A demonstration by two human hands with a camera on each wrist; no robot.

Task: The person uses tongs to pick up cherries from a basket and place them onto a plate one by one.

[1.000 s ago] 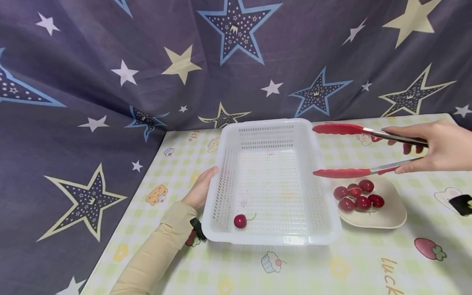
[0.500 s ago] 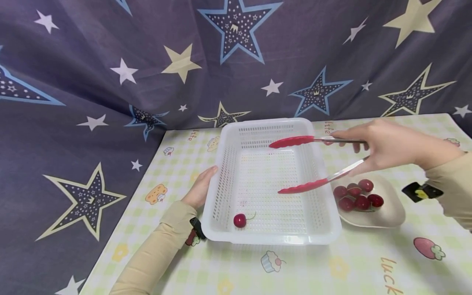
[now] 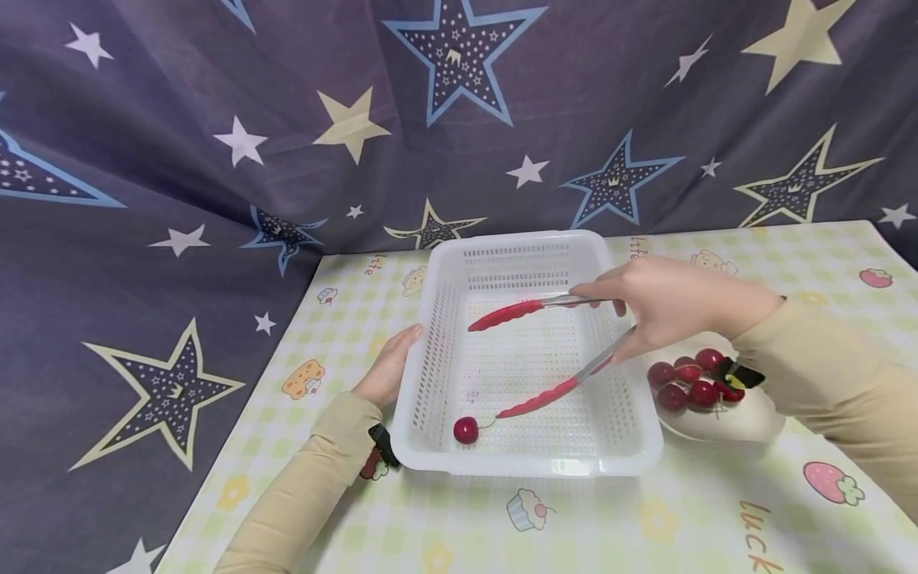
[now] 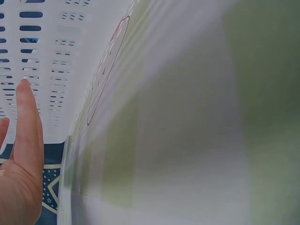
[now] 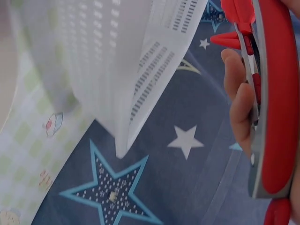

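Observation:
My right hand [image 3: 667,307] grips red-tipped metal tongs [image 3: 545,397], their two arms spread wide over the white perforated plastic basket [image 3: 531,464]. The lower red tip overlaps the stem of a single dark red cherry [image 3: 465,430] lying at the basket's near left; nothing sits between the tips. In the right wrist view, fingers wrap the tongs' red-and-grey handle [image 5: 280,98]. My left hand [image 3: 390,367] rests against the basket's left side. The left wrist view shows its fingers straight [image 4: 29,126] along the slotted wall.
Right of the basket, a cream plate [image 3: 717,429] holds several cherries [image 3: 672,396], partly covered by the right wrist and its black strap. A green-checked cloth [image 3: 358,526] covers the table. Behind hangs a dark curtain [image 3: 287,96] printed with stars.
My right hand has swung left with the tongs, from above the plate to over the basket, then down toward the lone cherry. The left hand and basket stay put.

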